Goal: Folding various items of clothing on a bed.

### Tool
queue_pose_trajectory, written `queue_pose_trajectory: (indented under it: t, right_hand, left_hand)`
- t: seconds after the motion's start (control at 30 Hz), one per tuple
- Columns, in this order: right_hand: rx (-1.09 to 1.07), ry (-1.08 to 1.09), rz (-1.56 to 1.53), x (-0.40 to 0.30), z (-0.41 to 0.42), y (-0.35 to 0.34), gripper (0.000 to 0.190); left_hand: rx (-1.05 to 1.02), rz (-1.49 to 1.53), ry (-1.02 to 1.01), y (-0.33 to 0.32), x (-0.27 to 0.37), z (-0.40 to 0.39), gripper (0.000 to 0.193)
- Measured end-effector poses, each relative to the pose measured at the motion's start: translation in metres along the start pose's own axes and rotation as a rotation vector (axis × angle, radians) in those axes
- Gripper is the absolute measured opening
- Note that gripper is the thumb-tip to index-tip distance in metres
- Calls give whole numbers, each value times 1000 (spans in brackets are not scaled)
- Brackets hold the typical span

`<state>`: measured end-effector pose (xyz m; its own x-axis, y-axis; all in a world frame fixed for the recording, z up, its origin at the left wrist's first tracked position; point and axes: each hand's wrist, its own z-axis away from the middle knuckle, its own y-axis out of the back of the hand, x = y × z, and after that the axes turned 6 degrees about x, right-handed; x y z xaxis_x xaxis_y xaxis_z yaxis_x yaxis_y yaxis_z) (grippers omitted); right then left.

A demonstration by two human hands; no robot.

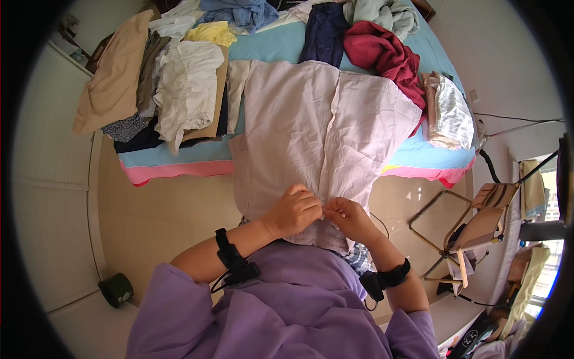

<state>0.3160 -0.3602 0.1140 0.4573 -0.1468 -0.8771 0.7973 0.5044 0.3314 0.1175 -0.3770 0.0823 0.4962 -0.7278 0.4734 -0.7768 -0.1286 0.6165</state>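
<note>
A pale pink button-front shirt (pixel 291 121) lies spread over the bed's edge, its lower part hanging towards my body. My left hand (pixel 298 212) is closed on the shirt's front placket near the lower buttons. Against it, on the right, my right hand (pixel 350 217) pinches the same placket between thumb and fingers. The fingertips of both hands nearly meet, and the small part between them is mostly hidden. Further up, the placket runs along the middle of the shirt to its far edge.
Folded clothes with a white garment (pixel 188 85) on top are stacked on the bed's left. Beyond the shirt lie dark blue trousers (pixel 323 33) and a crumpled red garment (pixel 381 49). A folded white cloth (pixel 450 112) is at right. A folding chair (pixel 484 224) stands right; a dark green bin (pixel 115 289) is lower left.
</note>
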Motion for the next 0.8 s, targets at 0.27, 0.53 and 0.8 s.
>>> queue_pose_trajectory:
  t: [0.27,0.53,0.8]
  right_hand:
    - [-83,-125,-96,-3,0,4,15]
    - [-63,-73,7,4,-5,3,15]
    - [-9,-30,210,1,-10,1,16]
  left_hand:
    - [-17,10,-19,4,0,-4,10]
    - [-14,5,-60,1,-1,-2,7]
    - [-77,-38,-112,-1,-4,-3,4]
